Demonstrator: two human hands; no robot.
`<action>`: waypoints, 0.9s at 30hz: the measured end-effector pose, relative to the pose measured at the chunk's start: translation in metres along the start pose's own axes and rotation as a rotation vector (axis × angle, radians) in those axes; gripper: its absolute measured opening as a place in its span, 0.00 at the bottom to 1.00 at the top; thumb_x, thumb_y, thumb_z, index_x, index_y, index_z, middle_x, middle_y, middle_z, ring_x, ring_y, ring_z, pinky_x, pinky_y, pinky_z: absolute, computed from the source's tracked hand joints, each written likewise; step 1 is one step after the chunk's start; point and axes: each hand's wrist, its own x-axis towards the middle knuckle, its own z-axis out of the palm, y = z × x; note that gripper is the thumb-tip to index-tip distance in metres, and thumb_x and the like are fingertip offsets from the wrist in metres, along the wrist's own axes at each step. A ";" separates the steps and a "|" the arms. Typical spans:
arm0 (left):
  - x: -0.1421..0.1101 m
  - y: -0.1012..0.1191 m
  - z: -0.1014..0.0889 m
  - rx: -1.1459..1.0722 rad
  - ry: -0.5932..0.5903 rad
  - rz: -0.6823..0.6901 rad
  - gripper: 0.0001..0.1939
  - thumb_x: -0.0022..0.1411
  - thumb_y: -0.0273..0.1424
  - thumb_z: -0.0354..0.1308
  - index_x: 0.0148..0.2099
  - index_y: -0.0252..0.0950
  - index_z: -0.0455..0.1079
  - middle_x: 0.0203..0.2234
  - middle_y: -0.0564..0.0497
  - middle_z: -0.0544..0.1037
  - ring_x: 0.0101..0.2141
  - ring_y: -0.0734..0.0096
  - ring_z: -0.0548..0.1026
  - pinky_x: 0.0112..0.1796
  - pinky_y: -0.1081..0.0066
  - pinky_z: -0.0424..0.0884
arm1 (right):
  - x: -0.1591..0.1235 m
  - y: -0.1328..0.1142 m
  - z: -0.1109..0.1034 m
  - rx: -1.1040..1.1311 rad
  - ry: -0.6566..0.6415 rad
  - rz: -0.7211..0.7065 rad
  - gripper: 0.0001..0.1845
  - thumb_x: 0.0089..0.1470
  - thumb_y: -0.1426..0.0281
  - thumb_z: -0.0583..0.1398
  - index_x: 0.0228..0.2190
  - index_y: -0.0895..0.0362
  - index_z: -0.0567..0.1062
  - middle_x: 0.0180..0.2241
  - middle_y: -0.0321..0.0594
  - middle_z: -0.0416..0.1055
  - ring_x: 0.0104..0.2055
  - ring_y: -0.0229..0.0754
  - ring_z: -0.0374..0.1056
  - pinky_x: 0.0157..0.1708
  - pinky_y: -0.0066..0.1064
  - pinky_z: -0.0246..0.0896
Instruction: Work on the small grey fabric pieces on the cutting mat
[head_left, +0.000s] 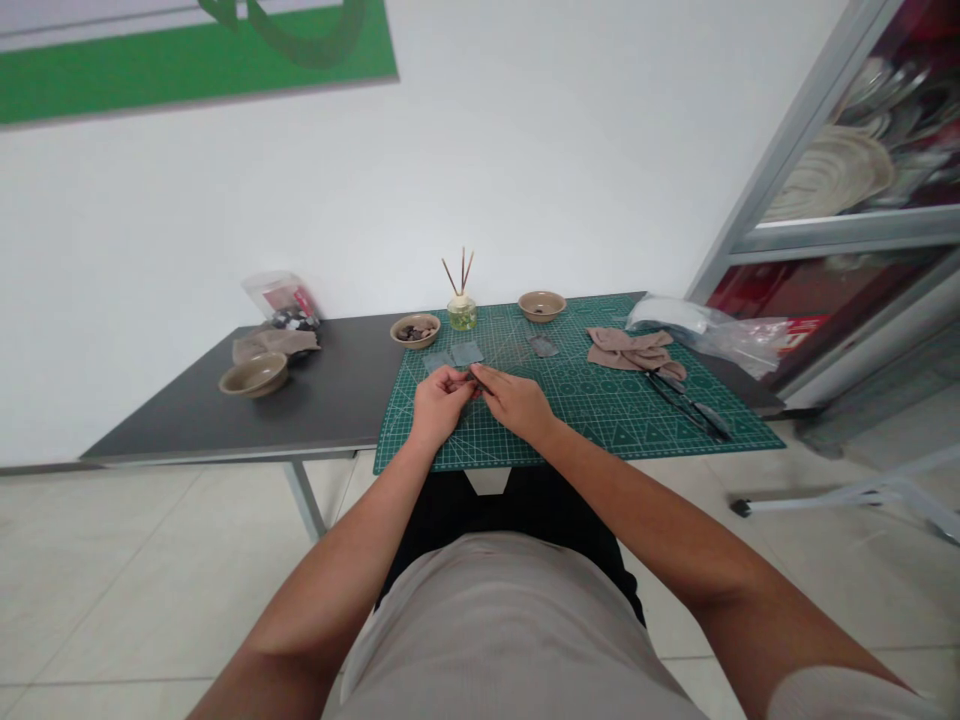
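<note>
My left hand point(441, 402) and my right hand point(516, 402) meet over the near part of a green cutting mat point(600, 415). Fingers of both are pinched together around something small and dark, mostly covered, so its kind cannot be made out. Just beyond my left hand lie small clear plastic bags point(468, 353). Another little bag point(543, 346) rests farther right on the mat. A brown bowl point(425, 342) of small dark pieces stands behind my left hand. At the back, a second bowl point(541, 313) has a small dark thing in it.
A reed diffuser point(462, 312) stands near the wall. To the right lie a brown cloth point(630, 350), eyeglasses point(686, 405) and a clear plastic bag point(720, 330). On the dark table's left are a bowl point(255, 378), a cloth point(251, 345) and a clear container point(281, 298).
</note>
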 end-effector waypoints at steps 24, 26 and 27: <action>0.003 -0.005 -0.001 0.022 -0.001 -0.056 0.05 0.50 0.29 0.63 0.30 0.35 0.69 0.19 0.53 0.77 0.22 0.72 0.76 0.28 0.72 0.71 | 0.000 0.000 0.001 -0.044 -0.014 0.024 0.23 0.61 0.74 0.54 0.56 0.54 0.70 0.59 0.42 0.66 0.55 0.44 0.69 0.52 0.35 0.68; 0.003 -0.006 0.000 -0.013 -0.005 -0.079 0.06 0.50 0.30 0.63 0.31 0.35 0.69 0.20 0.54 0.77 0.23 0.70 0.77 0.28 0.71 0.72 | -0.001 0.001 0.001 -0.052 -0.003 0.043 0.22 0.61 0.74 0.53 0.56 0.55 0.70 0.58 0.42 0.66 0.55 0.44 0.69 0.52 0.35 0.68; 0.003 -0.006 0.000 -0.028 -0.004 -0.086 0.07 0.50 0.30 0.63 0.31 0.35 0.69 0.20 0.54 0.77 0.23 0.70 0.77 0.28 0.71 0.72 | -0.001 0.001 0.001 -0.051 -0.005 0.037 0.22 0.61 0.74 0.53 0.56 0.55 0.70 0.59 0.43 0.66 0.55 0.44 0.69 0.52 0.36 0.68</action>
